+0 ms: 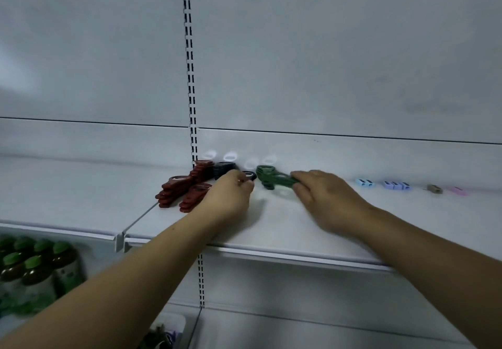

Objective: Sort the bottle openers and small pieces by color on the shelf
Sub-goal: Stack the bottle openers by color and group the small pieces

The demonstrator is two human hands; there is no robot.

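Two hands on the shelf [271, 229]: left grip [231, 196] around a black opener [250, 176], right grip [323, 196] around a green opener [277, 180].

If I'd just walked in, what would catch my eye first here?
Two bare hands reaching onto a white shelf: the left hand at a black opener, the right hand on the green openers. Left of them lie stacks of red openers; far right, small pastel pieces.
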